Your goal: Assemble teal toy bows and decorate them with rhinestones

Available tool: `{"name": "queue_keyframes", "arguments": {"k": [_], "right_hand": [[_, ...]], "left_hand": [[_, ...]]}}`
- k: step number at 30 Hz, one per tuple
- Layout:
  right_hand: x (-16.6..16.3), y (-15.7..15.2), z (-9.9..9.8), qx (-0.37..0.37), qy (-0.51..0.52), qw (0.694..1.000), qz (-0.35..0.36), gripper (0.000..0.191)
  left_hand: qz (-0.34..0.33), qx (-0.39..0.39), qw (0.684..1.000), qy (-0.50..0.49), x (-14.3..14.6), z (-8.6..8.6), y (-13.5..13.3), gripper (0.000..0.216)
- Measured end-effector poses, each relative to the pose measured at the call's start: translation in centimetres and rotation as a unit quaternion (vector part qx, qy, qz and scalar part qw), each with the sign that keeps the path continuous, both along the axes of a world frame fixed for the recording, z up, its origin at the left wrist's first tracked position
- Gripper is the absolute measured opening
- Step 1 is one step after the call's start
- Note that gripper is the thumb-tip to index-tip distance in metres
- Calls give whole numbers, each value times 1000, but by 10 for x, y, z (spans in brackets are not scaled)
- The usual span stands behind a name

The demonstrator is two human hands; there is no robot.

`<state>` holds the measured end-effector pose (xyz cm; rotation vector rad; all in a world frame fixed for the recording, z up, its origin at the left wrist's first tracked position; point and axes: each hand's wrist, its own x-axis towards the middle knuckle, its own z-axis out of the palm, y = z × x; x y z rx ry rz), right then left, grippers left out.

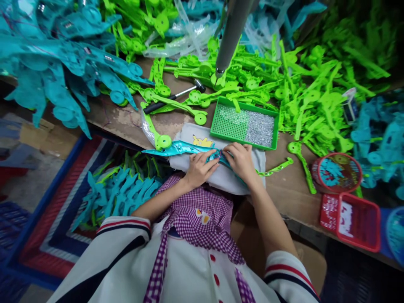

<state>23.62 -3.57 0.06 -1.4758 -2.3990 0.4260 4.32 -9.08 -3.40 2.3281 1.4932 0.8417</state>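
Observation:
A long blue plastic shell part (pixel 183 148) lies across the grey cloth (pixel 255 162) in front of me. My left hand (pixel 202 167) presses its closed fingers onto the middle of it. Close by on the right, my right hand (pixel 241 162) has its fingers pinched at the same part. Thin dark red wires (pixel 220 154) show between the fingertips; the fingers partly hide them. A bright green plastic part (pixel 163 142) touches the shell's left end. Another green strip (pixel 276 167) sticks out to the right of my right hand.
Beyond my hands stands a green tray (pixel 275 134) of small metal pieces. A black-handled hammer (pixel 170 99) lies left of it, under a hanging powered driver (pixel 229 42). Heaps of green parts (pixel 315 105) and blue parts (pixel 57 59) surround this. Red baskets (pixel 374 227) sit right; a crate (pixel 50 210) stands lower left.

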Motion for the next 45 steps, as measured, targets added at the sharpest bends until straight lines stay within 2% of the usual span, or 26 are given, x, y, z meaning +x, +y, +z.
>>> {"name": "queue_keyframes", "arguments": {"k": [6, 10, 15, 19, 26, 33, 37, 42, 45], "right_hand": [[-3, -2, 2, 5, -58, 998, 5, 32], [-3, 3, 5, -6, -67, 997, 38, 30], [1, 10, 16, -36, -66, 994, 75, 36], [3, 6, 17, -68, 11, 997, 28, 32], [-1, 1, 3, -121, 121, 983, -67, 32], [-6, -4, -3, -119, 137, 977, -114, 25], [-5, -3, -7, -133, 164, 970, -120, 25], [-2, 1, -14, -146, 215, 956, -135, 36], [-1, 1, -17, -145, 230, 952, -138, 39]], "left_hand": [[-2, 5, 1000, 5, 0, -2, 2, 29], [0, 23, 1000, 0, 0, -2, 3, 28], [15, -9, 1000, 6, 3, 1, 3, 27], [10, -11, 1000, 9, 4, 2, 3, 25], [-6, -5, 1000, 17, 2, -2, 3, 25], [-11, 9, 999, 30, 0, -5, 2, 25], [-12, -19, 999, 43, 0, 9, 4, 25], [-65, -44, 993, 86, -1, 44, 16, 24], [-87, -43, 992, 81, -1, 52, 28, 25]]}}
